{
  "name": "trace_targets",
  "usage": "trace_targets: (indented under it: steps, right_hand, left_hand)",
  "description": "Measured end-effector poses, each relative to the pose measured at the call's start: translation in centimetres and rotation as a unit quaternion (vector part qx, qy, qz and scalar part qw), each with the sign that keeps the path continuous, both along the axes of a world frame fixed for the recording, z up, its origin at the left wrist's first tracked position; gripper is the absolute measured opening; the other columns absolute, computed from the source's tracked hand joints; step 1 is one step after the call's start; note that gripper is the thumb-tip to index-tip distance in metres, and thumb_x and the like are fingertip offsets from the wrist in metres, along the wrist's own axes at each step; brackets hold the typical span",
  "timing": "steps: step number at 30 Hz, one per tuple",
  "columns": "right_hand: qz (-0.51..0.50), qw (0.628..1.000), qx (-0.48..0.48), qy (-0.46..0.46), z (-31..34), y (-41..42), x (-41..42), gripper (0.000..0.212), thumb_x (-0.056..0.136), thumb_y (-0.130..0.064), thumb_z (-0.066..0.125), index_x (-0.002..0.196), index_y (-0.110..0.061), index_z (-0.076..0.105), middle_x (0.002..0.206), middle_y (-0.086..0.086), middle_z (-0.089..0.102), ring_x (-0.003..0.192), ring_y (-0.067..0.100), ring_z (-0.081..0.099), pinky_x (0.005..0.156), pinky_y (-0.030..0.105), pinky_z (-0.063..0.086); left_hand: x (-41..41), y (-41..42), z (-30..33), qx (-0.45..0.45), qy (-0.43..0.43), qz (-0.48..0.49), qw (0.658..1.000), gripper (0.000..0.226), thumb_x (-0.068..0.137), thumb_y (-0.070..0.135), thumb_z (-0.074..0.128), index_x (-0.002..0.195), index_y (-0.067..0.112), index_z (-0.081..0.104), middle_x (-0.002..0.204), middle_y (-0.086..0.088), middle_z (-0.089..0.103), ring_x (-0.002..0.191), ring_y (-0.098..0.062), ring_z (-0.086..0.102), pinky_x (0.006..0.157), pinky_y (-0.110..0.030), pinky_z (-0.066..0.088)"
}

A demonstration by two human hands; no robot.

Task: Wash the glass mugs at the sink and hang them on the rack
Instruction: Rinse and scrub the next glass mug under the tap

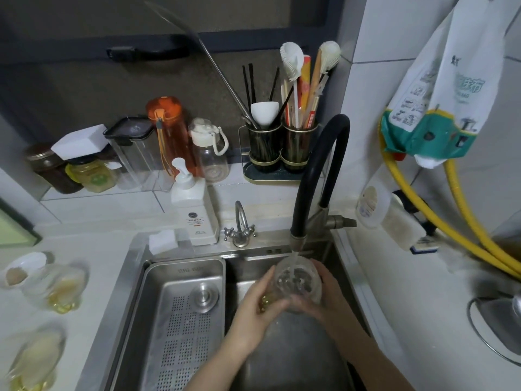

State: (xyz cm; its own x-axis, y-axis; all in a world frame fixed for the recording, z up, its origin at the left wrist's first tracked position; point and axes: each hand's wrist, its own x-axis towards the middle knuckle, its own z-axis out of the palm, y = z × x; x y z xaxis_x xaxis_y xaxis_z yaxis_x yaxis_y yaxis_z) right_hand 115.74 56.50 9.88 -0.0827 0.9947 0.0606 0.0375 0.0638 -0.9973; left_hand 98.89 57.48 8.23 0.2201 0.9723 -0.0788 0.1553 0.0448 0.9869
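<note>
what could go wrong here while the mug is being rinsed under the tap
The glass mug is wet and held by both the left hand and right hand over the steel sink; a slip could crack it. Water from the faucet may splash out. The two mugs near the counter edge could get knocked.

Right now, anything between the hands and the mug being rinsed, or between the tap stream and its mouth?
Nothing visible. The left hand and right hand both grip the glass mug directly, over the sink. Water from the black faucet falls straight into its open mouth. No rack is in view, so that path can't be judged.
</note>
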Motion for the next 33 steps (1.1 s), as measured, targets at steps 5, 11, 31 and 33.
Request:
trace_targets:
  steps: [5,11,31,33]
  right_hand:
    - [-0.003,1.000,-0.023,0.006,0.6,2.0,-1.0,0.039,0.083,0.001,0.065,0.116,-0.017,0.056,0.108,0.002,0.068,0.100,0.003,0.064,0.084,0.022,0.053]
    - [-0.027,0.998,0.030,-0.054,0.6,1.4,-0.8,0.038,0.082,-0.007,0.070,0.114,-0.025,0.059,0.110,0.001,0.068,0.104,0.015,0.066,0.085,0.028,0.056]
    - [0.048,0.997,-0.028,-0.056,0.2,1.5,-1.1,0.044,0.080,-0.001,0.069,0.116,-0.024,0.056,0.108,-0.019,0.067,0.099,-0.002,0.064,0.078,0.009,0.049]
    - [0.011,0.998,-0.050,-0.048,-0.6,2.0,-1.3,0.039,0.082,-0.010,0.070,0.114,-0.029,0.058,0.106,-0.016,0.068,0.098,0.000,0.065,0.076,0.011,0.050]
  left_hand:
    - [-0.1,2.0,0.9,0.000,-0.016,0.055,0.998,0.052,0.080,0.001,0.072,0.122,0.025,0.052,0.111,0.020,0.061,0.098,0.018,0.058,0.082,-0.005,0.045]
    - [-0.4,1.2,0.3,0.018,-0.027,0.141,0.990,0.013,0.082,0.004,0.069,0.086,0.013,0.060,0.084,0.002,0.066,0.074,0.000,0.060,0.075,-0.018,0.046]
    - [-2.0,2.1,-0.1,-0.015,0.034,0.126,0.991,0.016,0.087,0.010,0.066,0.076,0.011,0.055,0.066,0.002,0.056,0.060,-0.002,0.051,0.060,-0.011,0.043]
    - [-1.0,2.7,-0.2,0.005,0.070,0.143,0.987,0.018,0.091,0.014,0.062,0.075,0.015,0.053,0.067,0.002,0.054,0.061,-0.006,0.048,0.063,-0.018,0.042]
